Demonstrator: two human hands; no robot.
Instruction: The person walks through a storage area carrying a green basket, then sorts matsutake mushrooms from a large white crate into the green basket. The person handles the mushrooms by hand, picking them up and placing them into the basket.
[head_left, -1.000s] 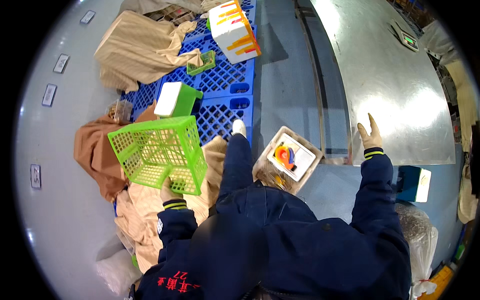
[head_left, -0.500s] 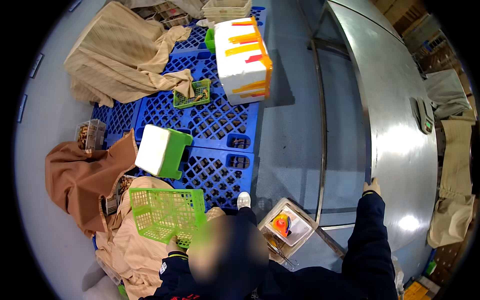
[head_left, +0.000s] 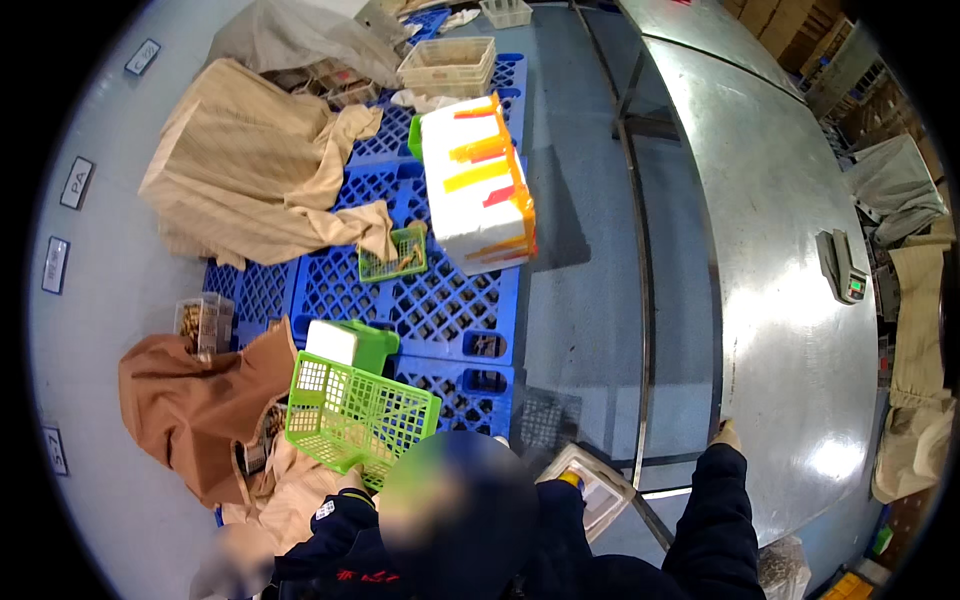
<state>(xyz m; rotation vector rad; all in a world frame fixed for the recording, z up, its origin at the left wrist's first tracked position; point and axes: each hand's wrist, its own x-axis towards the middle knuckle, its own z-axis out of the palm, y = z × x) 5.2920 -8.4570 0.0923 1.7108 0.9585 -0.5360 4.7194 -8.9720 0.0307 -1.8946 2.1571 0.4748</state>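
My left hand (head_left: 350,478) grips the near edge of a bright green mesh basket (head_left: 360,415), which is tilted above a heap of tan cloth (head_left: 290,500). My right hand (head_left: 727,435) rests flat on the near edge of the long steel table (head_left: 780,250) and holds nothing. Between my arms, low down, sits a white tray (head_left: 600,490) with something orange in it, partly hidden by my dark blue sleeve.
Blue plastic pallets (head_left: 440,300) cover the floor ahead. On them stand a white foam box with orange and yellow strips (head_left: 475,185), a small green basket (head_left: 393,255) and a green box with a white top (head_left: 350,345). Beige sacks (head_left: 250,170) and brown cloth (head_left: 195,400) lie left.
The view has pulled up and back, so the pallets and the foam box fill more of it. My left hand keeps the green basket and my right hand stays on the table edge.
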